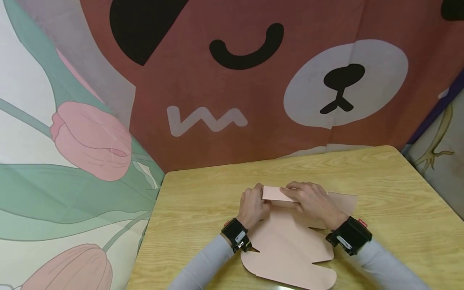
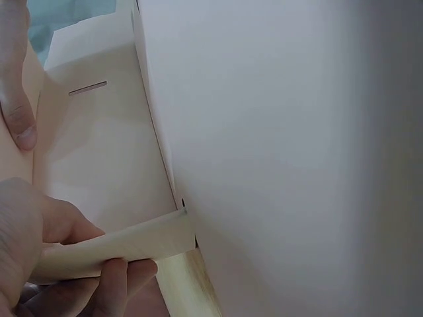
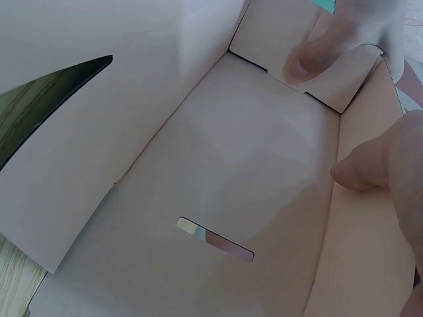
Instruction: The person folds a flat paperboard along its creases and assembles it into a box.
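A pale pink die-cut cardboard sheet [image 1: 279,245] lies partly folded on the table, its far edge bent up into a shallow trough. At the trough's left end my left hand [image 1: 251,206] pinches a small end flap [image 2: 139,239] between thumb and fingers. My right hand [image 1: 314,201] grips the raised far panel [image 1: 276,194], with the thumb against its inner face in the right wrist view. A narrow slot is cut through the slotted panel [image 3: 198,158]. Fingers behind the raised panel are partly hidden.
The wood-grain table [image 1: 195,201] reaches back to a hanging cloth [image 1: 253,92] with a bear face. Tulip-patterned cloth [image 1: 90,141] hangs on the left. Another cardboard flap [image 1: 344,202] sticks out right of my right hand. Both wrists wear black camera straps.
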Tool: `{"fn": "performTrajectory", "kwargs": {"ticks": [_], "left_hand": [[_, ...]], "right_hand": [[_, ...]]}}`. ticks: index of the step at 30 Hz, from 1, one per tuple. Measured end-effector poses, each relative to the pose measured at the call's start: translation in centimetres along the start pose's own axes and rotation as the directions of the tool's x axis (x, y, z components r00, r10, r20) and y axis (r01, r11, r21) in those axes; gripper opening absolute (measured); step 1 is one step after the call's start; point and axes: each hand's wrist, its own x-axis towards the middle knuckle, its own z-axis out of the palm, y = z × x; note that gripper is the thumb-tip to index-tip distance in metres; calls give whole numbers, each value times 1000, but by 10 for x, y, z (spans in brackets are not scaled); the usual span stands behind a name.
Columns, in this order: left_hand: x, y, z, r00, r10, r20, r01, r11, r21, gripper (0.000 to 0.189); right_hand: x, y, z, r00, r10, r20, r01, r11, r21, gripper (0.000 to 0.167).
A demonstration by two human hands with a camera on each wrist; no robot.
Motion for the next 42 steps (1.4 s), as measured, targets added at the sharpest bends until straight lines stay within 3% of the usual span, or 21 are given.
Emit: {"fn": "performTrajectory", "kwargs": {"ticks": [12,20,33,42], "left_hand": [[2,-1,2,1000,-7,1,7,999,32,35],[-5,-7,11,997,-8,74,8,1000,2,15],[-7,-9,14,997,55,62,-54,998,-15,17],[-6,-7,16,998,11,60,-11,1000,-12,19]], "right_hand": [[2,0,-2,1000,-10,0,10,1000,-9,50],[1,1,-3,1000,-1,25,1,1000,-12,53],[0,1,-1,1000,-14,18,14,1000,-5,51],[0,1,0,1000,-7,10,7,1000,-3,50]]}}
